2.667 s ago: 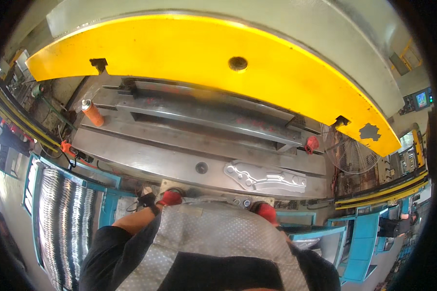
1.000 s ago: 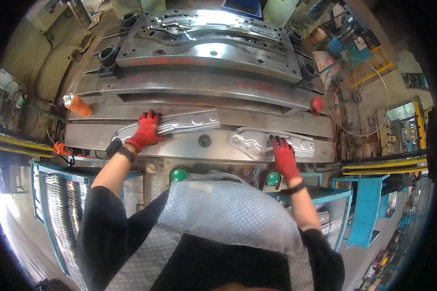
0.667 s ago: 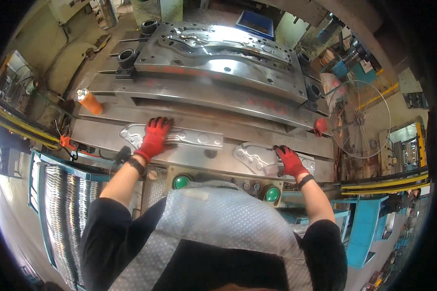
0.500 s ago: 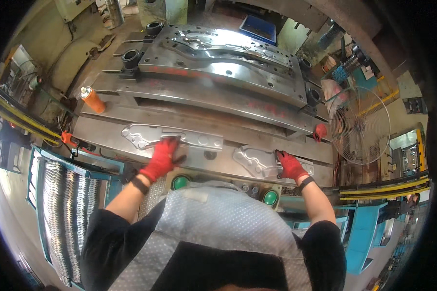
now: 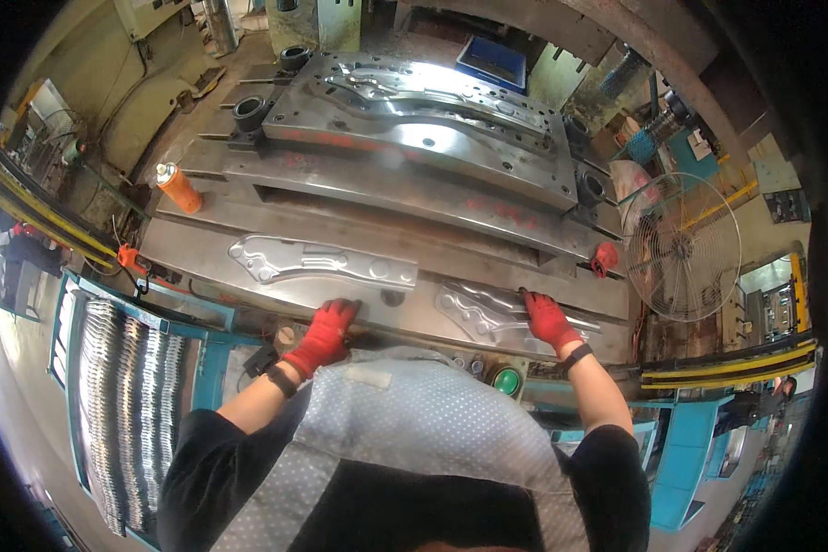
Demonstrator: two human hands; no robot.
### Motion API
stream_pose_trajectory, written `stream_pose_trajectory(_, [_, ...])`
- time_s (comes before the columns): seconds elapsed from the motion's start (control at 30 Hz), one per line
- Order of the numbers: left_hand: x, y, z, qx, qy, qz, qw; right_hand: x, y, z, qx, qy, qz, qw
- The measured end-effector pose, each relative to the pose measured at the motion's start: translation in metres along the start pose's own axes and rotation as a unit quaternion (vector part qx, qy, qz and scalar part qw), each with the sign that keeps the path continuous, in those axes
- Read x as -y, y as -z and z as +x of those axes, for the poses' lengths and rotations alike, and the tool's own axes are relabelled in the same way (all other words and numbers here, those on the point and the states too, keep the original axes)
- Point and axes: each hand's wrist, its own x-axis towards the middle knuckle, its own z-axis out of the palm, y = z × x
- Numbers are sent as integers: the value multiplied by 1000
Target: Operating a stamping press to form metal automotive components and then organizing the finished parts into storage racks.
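My right hand (image 5: 550, 322), in a red glove, grips the right-hand stamped metal part (image 5: 474, 311) over its right portion; the undersides of the fingers are hidden. The part is at the front of the press bed (image 5: 405, 316) and looks slightly tilted. My left hand (image 5: 327, 339), also red-gloved, is at the bed's front edge with fingers stretched forward and nothing visible in it. Beyond its fingertips a second stamped metal part (image 5: 313, 261), long and curved with raised ribs, lies flat on the bed.
Behind stands a large steel die (image 5: 414, 138) with another shaped part on top. An orange spray can (image 5: 180, 189) stands left, a red knob-like object (image 5: 605, 258) right. A green button (image 5: 505, 379) sits at the front, a fan (image 5: 681, 247) at right, and a rack of stacked metal parts (image 5: 129, 405) at lower left.
My left hand has drawn back off the left part toward the bed's front edge, over where a green button showed. My right hand stays on the right part, which has shifted and tilted slightly.
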Motion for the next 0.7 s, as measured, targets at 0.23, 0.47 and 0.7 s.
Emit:
stream_pose_trajectory(0.23, [18, -10, -19, -43, 23, -1, 999, 62, 99, -10, -120, -21, -170, 978])
stream_pose_trajectory(0.47, [15, -1, -28, -54, 26, 7, 998, 126, 248, 144, -363, 71, -282, 885])
stream_pose_trajectory(0.7, [28, 13, -58, -129, 67, -42, 988, 131, 279, 295, -226, 101, -151, 957])
